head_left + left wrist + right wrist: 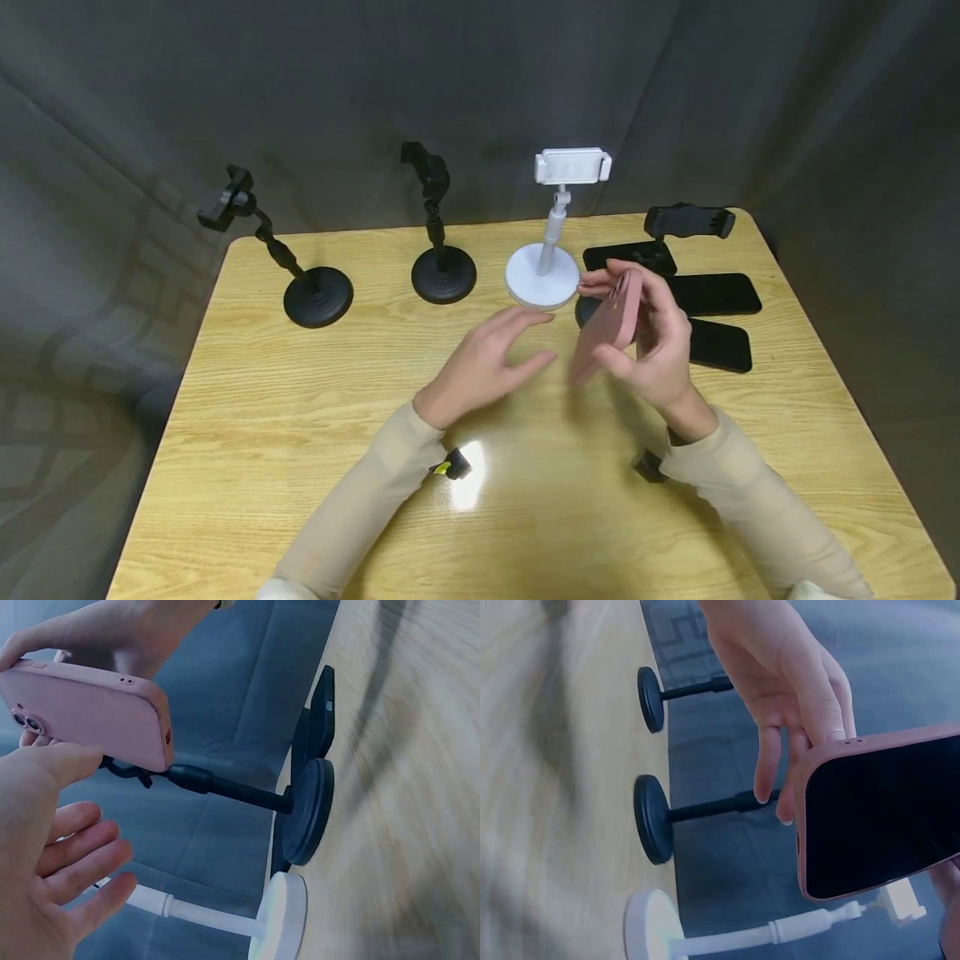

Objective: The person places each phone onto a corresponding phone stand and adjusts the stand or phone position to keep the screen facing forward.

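I have the pink-cased smartphone (606,327) up off the bench (225,467), tilted, in the right hand (663,358): fingers on its far edge, thumb on the near one, so the grip is clamped across the case. My left hand (483,367) waits just beside it, thumb and fingers spread; the head view shows a gap, so I read nothing held there. The right wrist view gives me the dark screen, the left wrist view the camera lenses.

I'd call this step handling the phone in the air, short of the white phone stand (553,229) and the black phone stand (688,221) to its right, both with their holders unfilled. To my mind, the next move calls for the left fingers to take the free end before the right grip loosens, and for care around the black phones (716,293) lying close by.
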Action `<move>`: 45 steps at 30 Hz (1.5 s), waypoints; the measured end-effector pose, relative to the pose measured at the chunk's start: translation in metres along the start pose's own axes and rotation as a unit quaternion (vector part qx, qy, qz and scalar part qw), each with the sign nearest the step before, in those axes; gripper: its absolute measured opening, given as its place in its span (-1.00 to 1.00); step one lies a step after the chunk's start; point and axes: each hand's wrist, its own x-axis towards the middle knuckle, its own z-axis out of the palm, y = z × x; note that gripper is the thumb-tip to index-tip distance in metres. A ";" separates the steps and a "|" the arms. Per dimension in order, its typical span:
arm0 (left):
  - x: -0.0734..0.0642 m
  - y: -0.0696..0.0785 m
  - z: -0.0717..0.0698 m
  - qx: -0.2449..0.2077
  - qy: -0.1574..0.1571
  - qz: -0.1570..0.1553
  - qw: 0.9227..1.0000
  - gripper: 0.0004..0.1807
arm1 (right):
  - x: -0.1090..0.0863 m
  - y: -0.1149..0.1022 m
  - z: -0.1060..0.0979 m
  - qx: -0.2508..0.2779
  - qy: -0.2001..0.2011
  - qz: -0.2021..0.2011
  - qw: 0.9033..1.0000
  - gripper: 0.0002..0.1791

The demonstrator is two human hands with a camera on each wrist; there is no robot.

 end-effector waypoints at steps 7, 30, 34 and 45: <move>0.019 0.002 0.003 -0.005 0.045 0.009 0.999 -0.61 | 0.009 -0.005 -0.010 -0.008 0.032 0.004 0.999 -0.12; 0.087 0.020 0.012 -0.059 0.084 -0.013 0.995 -0.62 | 0.046 -0.026 -0.051 -0.017 0.117 -0.014 0.993 -0.14; 0.099 0.028 0.016 -0.089 0.085 -0.021 0.992 -0.59 | 0.053 -0.026 -0.055 -0.029 0.131 -0.014 0.991 -0.11; 0.128 0.033 0.026 -0.155 0.098 -0.045 0.982 -0.60 | 0.068 -0.024 -0.059 -0.035 0.144 -0.018 0.989 -0.10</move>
